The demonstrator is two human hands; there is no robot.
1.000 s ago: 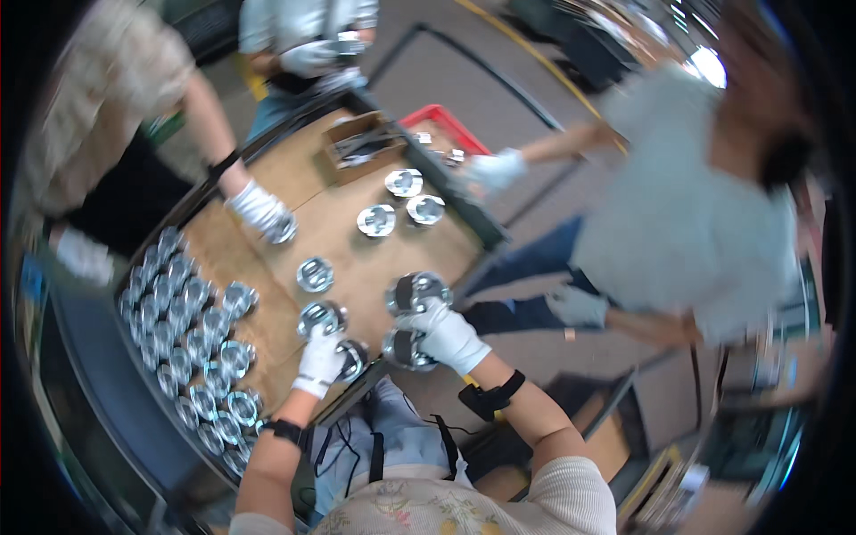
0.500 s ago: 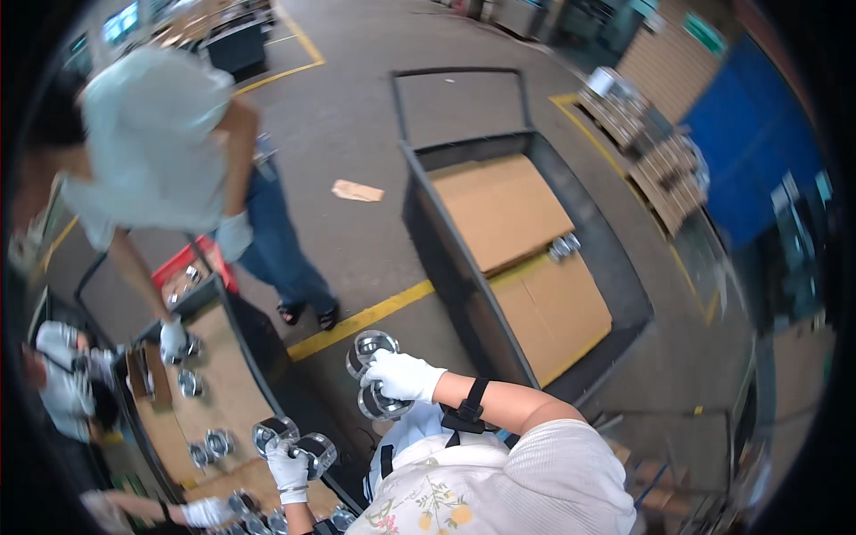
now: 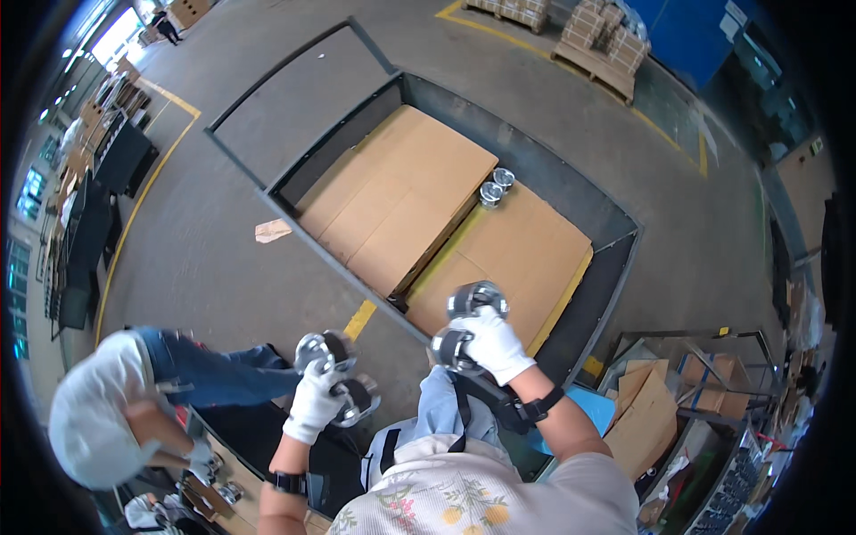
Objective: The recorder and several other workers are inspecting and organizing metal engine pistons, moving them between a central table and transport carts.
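Note:
My gloved left hand (image 3: 314, 406) is closed on a pair of shiny metal cylindrical parts with dark bands, one part (image 3: 323, 349) above the other (image 3: 358, 399). My gloved right hand (image 3: 497, 346) grips a similar pair, an upper part (image 3: 479, 300) and a lower part (image 3: 453, 349), over the near side of a dark metal cart (image 3: 535, 138). Inside the cart lie cardboard sheets (image 3: 392, 192). Two like metal parts (image 3: 490, 193) stand on the lower sheet (image 3: 517, 259), beside the raised sheet's edge. My left hand is outside the cart's near wall.
At lower left a co-worker (image 3: 102, 406) in a pale top bends over another cart holding metal parts (image 3: 230, 492). A bin with cardboard scraps (image 3: 646, 415) stands at the right. Stacked cartons on a pallet (image 3: 597, 45) sit beyond the cart. A paper scrap (image 3: 272, 231) lies on the floor.
My view has turned right, from the co-worker's cart toward the cardboard-lined cart. Both hands still hold their pairs of metal parts and are now closer to that cart.

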